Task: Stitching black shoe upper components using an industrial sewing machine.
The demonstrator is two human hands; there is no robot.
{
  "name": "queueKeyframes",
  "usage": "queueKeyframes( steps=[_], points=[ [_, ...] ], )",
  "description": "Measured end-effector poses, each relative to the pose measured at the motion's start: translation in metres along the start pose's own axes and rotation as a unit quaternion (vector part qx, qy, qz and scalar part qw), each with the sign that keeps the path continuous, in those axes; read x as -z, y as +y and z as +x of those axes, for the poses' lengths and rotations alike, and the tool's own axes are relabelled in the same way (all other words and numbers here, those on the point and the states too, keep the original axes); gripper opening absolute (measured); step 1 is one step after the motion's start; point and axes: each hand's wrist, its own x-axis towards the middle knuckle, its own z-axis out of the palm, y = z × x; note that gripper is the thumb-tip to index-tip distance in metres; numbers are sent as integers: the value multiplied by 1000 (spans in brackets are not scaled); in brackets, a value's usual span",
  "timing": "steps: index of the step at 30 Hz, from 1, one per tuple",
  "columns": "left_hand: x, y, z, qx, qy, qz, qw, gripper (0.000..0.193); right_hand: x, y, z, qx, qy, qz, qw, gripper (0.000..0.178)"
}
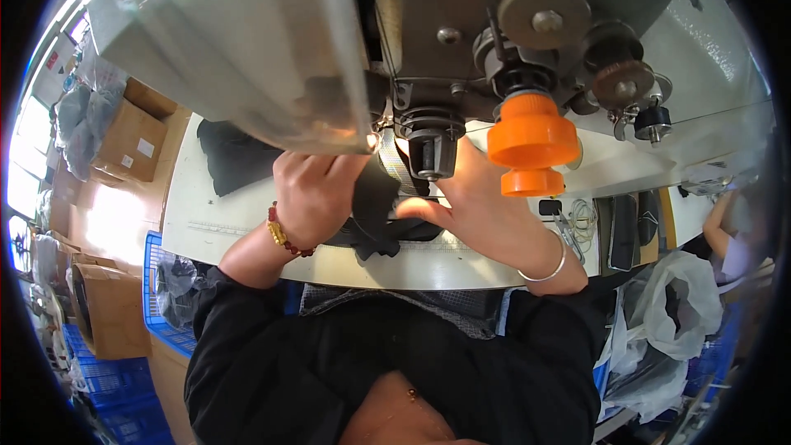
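Observation:
Under the head of a sewing machine (247,49) lies a piece of black fabric (375,206), bunched toward the near table edge. My left hand (313,194) is closed at the fabric's left side, fingers curled and their tips hidden behind the machine's cover. On the other side, my right hand (490,206) rests with its thumb stretched toward the fabric and apart from the fingers. Those fingers are mostly covered by the machine's parts. The needle area cannot be made out clearly. A bright lamp shines beside it.
Orange knobs (531,140) hang above my right hand. More dark fabric (231,156) lies at the table's left. Small scissors (570,231) and a coiled cord (583,222) sit right. A blue basket (154,280) stands left, plastic bags (671,305) right. Another person's arm (717,227) shows far right.

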Motion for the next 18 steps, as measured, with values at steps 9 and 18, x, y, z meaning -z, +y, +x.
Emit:
queueKeyframes(
  steps=[9,18],
  points=[
    [9,2,-4,18,-53,-39,998,26,6,3,8,170,49,-67,982,36],
    [7,10,0,-17,-42,-1,999,31,3,9,12,217,75,-68,971,27]
  ],
)
